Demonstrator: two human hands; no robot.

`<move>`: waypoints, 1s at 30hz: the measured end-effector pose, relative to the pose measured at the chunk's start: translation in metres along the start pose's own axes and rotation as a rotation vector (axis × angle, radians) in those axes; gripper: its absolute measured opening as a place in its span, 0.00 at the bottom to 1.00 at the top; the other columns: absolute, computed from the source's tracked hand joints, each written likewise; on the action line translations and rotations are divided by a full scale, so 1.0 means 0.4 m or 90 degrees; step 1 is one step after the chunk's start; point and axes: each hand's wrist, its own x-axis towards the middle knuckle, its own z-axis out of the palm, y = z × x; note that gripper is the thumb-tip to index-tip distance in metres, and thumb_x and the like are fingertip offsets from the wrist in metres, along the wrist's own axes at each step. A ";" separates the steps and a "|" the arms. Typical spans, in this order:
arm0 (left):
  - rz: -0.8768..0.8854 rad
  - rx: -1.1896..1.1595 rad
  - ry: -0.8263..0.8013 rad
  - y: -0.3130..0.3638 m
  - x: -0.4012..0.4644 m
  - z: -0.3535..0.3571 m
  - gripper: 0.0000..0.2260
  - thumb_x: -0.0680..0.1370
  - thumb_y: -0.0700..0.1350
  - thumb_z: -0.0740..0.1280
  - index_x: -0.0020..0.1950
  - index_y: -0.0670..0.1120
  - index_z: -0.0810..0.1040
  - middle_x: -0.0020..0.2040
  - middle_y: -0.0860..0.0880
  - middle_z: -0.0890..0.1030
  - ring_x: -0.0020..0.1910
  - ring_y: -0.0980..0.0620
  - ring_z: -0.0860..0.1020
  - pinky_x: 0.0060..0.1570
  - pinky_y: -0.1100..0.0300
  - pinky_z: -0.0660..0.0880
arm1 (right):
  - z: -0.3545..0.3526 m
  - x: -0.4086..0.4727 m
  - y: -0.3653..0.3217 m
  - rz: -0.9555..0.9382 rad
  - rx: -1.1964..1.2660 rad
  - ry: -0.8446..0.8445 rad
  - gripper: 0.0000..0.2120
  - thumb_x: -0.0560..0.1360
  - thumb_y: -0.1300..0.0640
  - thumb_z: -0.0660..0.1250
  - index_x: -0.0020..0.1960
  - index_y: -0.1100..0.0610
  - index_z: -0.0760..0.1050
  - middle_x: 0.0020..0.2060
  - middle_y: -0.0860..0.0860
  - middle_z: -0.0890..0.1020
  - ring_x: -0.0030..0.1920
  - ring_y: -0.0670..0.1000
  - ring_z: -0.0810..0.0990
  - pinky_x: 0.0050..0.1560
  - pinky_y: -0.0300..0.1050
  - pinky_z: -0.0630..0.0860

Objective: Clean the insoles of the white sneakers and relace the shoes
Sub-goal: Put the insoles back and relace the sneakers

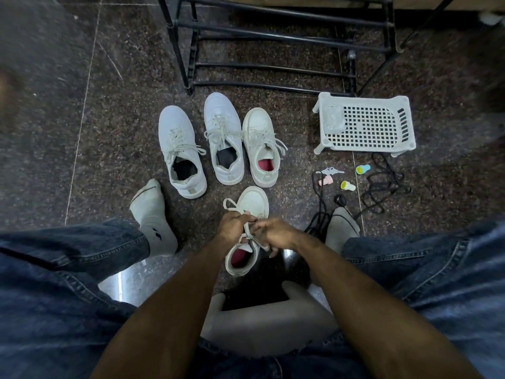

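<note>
A white sneaker with a red insole (pixel 252 203) lies on the floor between my feet, toe pointing away. My left hand (pixel 232 227) and my right hand (pixel 276 233) meet over its tongue, and each pinches part of the white lace (pixel 229 205), which loops out to the left of the toe. Its partner, a laced sneaker with a red insole (pixel 259 149), stands further off. Left of that stand two more laced white sneakers, one (pixel 222 138) beside the other (pixel 180 151), both with dark insoles.
A white perforated plastic basket (pixel 366 124) lies overturned at the right. Near it are small pink, yellow and blue items (pixel 348 186) and black cords (pixel 382 184). A black metal rack (pixel 273 42) stands behind. My socked feet (pixel 153 214) flank the shoe.
</note>
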 end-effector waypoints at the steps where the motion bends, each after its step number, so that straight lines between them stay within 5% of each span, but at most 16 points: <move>1: 0.003 -0.005 0.000 -0.002 0.002 0.000 0.11 0.79 0.37 0.65 0.37 0.40 0.81 0.27 0.50 0.80 0.30 0.48 0.76 0.21 0.64 0.70 | 0.013 -0.004 -0.008 -0.008 -0.025 -0.020 0.15 0.71 0.70 0.60 0.45 0.53 0.77 0.29 0.49 0.76 0.26 0.48 0.73 0.31 0.44 0.77; 5: 0.043 0.045 0.026 -0.004 0.007 -0.002 0.07 0.77 0.35 0.66 0.44 0.33 0.83 0.28 0.54 0.82 0.34 0.54 0.78 0.35 0.62 0.74 | 0.048 0.005 -0.004 -0.064 -0.048 0.000 0.10 0.73 0.65 0.64 0.36 0.53 0.75 0.28 0.51 0.75 0.27 0.50 0.73 0.28 0.42 0.72; 9: 0.078 0.152 0.069 -0.003 0.000 -0.013 0.09 0.77 0.39 0.68 0.45 0.33 0.83 0.32 0.41 0.82 0.30 0.51 0.76 0.36 0.59 0.74 | 0.056 0.027 0.017 -0.076 0.022 0.060 0.12 0.76 0.65 0.66 0.34 0.59 0.77 0.24 0.48 0.77 0.22 0.44 0.73 0.25 0.38 0.69; 14: 0.168 0.405 0.008 0.001 -0.007 -0.067 0.11 0.75 0.43 0.71 0.40 0.34 0.82 0.36 0.37 0.80 0.35 0.49 0.76 0.39 0.53 0.76 | 0.069 0.027 0.001 0.027 0.178 0.080 0.13 0.78 0.66 0.61 0.36 0.58 0.74 0.28 0.56 0.75 0.26 0.51 0.72 0.28 0.40 0.68; 18: 0.190 0.506 -0.113 0.013 -0.038 -0.096 0.09 0.74 0.42 0.73 0.44 0.35 0.83 0.37 0.42 0.80 0.37 0.53 0.74 0.39 0.60 0.70 | 0.059 0.014 -0.003 0.046 0.251 0.064 0.12 0.78 0.66 0.62 0.37 0.58 0.73 0.29 0.55 0.76 0.27 0.49 0.72 0.30 0.39 0.69; 24: 0.268 0.702 -0.082 0.020 -0.052 -0.091 0.06 0.70 0.40 0.71 0.46 0.44 0.83 0.47 0.49 0.82 0.47 0.52 0.79 0.44 0.63 0.72 | 0.050 0.020 -0.010 0.094 0.282 0.072 0.08 0.76 0.62 0.67 0.38 0.57 0.76 0.30 0.54 0.79 0.28 0.49 0.74 0.34 0.40 0.71; 27: 0.355 0.759 -0.096 0.015 -0.050 -0.096 0.04 0.69 0.45 0.71 0.43 0.48 0.83 0.56 0.56 0.76 0.57 0.55 0.72 0.51 0.58 0.74 | 0.045 0.020 -0.013 0.104 0.290 0.095 0.09 0.75 0.65 0.66 0.37 0.57 0.74 0.30 0.55 0.78 0.28 0.50 0.74 0.33 0.39 0.71; 30: 0.342 0.707 -0.095 0.013 -0.054 -0.095 0.07 0.66 0.48 0.69 0.41 0.48 0.83 0.46 0.56 0.79 0.51 0.53 0.77 0.49 0.56 0.76 | 0.049 0.030 -0.005 0.060 0.239 0.133 0.10 0.74 0.68 0.67 0.35 0.58 0.74 0.28 0.56 0.80 0.25 0.50 0.78 0.29 0.39 0.72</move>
